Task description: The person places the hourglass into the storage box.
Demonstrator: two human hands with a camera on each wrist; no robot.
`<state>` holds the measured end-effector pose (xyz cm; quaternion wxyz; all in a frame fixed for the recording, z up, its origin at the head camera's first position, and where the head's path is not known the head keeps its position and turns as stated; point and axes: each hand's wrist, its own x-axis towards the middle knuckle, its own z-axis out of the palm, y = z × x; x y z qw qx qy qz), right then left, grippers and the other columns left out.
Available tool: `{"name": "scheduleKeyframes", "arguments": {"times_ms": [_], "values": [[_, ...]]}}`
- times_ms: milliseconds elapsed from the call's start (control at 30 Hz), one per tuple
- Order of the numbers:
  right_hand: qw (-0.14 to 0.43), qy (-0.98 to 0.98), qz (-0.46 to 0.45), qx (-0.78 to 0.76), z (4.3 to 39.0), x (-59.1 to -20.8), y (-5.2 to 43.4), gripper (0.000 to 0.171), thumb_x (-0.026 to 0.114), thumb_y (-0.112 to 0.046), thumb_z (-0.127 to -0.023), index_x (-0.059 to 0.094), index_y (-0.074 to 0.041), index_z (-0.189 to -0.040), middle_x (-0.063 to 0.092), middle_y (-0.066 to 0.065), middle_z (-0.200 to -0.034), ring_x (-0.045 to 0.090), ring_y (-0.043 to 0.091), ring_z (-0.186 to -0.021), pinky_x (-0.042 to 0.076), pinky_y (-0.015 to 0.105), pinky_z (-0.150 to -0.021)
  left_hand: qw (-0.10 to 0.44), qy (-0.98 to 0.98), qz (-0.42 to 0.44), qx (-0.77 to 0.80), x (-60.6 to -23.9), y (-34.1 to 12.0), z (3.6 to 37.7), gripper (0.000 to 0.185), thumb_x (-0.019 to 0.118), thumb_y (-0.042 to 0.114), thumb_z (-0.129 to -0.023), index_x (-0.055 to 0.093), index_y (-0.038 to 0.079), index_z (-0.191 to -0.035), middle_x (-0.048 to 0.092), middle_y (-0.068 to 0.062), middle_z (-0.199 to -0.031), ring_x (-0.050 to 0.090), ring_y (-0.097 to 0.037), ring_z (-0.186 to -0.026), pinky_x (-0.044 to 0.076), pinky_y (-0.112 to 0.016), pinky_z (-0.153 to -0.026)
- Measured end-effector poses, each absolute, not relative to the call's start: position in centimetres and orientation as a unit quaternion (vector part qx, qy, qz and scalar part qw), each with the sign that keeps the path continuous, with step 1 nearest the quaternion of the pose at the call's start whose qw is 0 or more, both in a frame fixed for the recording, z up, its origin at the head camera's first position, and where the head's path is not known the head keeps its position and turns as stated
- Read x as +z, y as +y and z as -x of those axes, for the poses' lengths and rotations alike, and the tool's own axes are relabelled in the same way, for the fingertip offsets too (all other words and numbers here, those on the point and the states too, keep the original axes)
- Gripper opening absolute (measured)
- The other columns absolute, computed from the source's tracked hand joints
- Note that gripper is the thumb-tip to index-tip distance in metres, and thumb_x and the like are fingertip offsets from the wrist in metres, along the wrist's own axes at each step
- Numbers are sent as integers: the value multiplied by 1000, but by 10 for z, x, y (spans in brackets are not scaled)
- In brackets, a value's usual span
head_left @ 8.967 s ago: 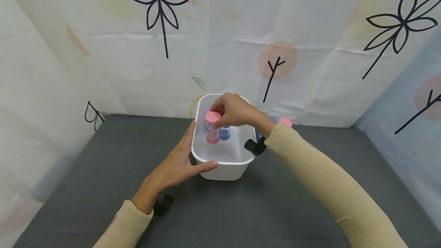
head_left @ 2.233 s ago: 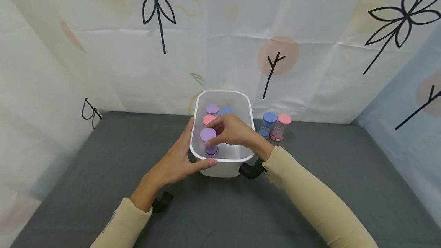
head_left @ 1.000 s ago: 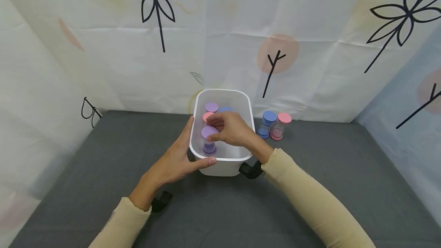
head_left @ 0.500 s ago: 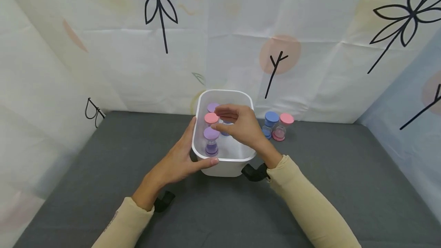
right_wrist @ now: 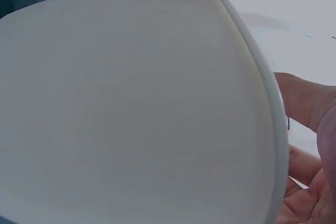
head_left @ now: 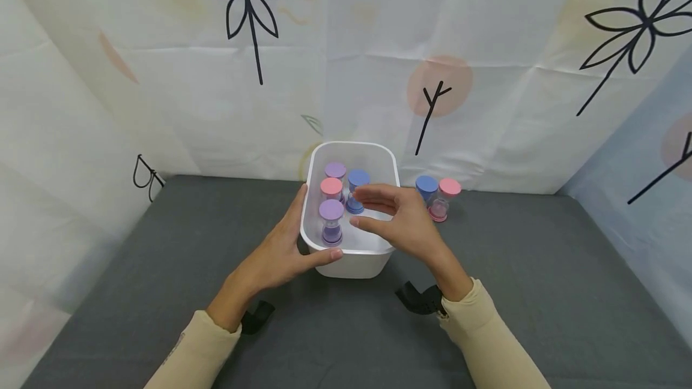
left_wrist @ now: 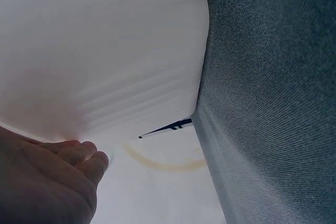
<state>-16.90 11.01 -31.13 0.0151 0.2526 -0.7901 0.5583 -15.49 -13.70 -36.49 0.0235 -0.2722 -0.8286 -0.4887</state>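
Head view. My left hand (head_left: pixel 281 251) holds the near left corner of the white tub (head_left: pixel 354 260): the thumb lies curled over the near rim, the fingers run up along the outer left wall. My right hand (head_left: pixel 402 224) hovers over the tub's near right rim, fingers relaxed and a little spread, holding nothing. Just beyond its fingertips, inside the tub, stand four small hourglass timers: a purple-capped one (head_left: pixel 331 221) nearest my left thumb, a pink-capped one (head_left: pixel 331 187) behind it, a blue-capped one (head_left: pixel 357 188) just ahead of my right fingertips, and a second purple-capped one (head_left: pixel 335 170) toward the far wall. The part of the tub floor under my right fingers looks bare. Outside the tub, beyond the right hand's knuckles, a blue-capped timer (head_left: pixel 426 188) and a pink-capped timer (head_left: pixel 446 197) stand side by side on the grey mat (head_left: pixel 162 257), close to the printed curtain (head_left: pixel 486 47). Open mat lies to both sides of my forearms.

Left wrist view. The tub's white wall (left_wrist: pixel 105 45) fills the upper left, and my fingers (left_wrist: pixel 79 156) lie against it; grey mat runs down the right side.

Right wrist view. The tub's outer wall (right_wrist: pixel 131 103) and its curved rim fill the frame. My right fingers (right_wrist: pixel 307 103) show past the rim, apart from it.
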Motion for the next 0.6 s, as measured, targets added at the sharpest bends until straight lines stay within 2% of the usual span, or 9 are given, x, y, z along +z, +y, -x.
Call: {"name": "scheduleKeyframes", "arguments": {"times_ms": [133, 333, 400, 533, 600], "values": [[24, -783, -259, 565, 165, -314, 114, 47, 83, -1, -82, 67, 5, -126, 69, 17, -123, 68, 28, -113, 51, 43, -97, 18, -820, 275, -501, -355, -135, 150, 116, 85, 35, -84, -1, 35, -162, 17, 6, -166, 31, -23, -146, 27, -59, -114], [8, -776, -257, 576, 165, -313, 122, 47, 82, -2, -83, 67, 4, -127, 68, 18, -124, 67, 26, -114, 52, 32, -96, 10, -806, 284, -519, -335, -131, 138, 111, 84, 23, -85, 6, 31, -163, 24, 8, -162, 36, -29, -143, 28, -60, -113], [7, -775, -252, 579, 167, -312, 129, 48, 82, -2, -84, 66, 5, -128, 67, 18, -125, 67, 26, -115, 52, 32, -96, 11, -808, 282, -517, -332, -130, 137, 110, 84, 22, -85, 7, 30, -163, 25, 8, -161, 36, -29, -143, 28, -59, -113], [35, -775, -229, 589, 174, -309, 149, 49, 81, 1, -84, 63, 7, -130, 65, 22, -127, 67, 27, -115, 52, 35, -96, 15, -816, 277, -506, -331, -130, 137, 111, 85, 22, -84, 6, 27, -163, 23, 6, -162, 34, -28, -144, 28, -59, -113], [64, -781, -207, 586, 178, -308, 160, 50, 81, 1, -84, 63, 7, -130, 65, 22, -126, 67, 24, -114, 52, 32, -95, 15, -819, 274, -505, -331, -130, 136, 113, 85, 23, -84, 5, 26, -163, 21, 5, -164, 33, -28, -145, 27, -58, -114]]}}
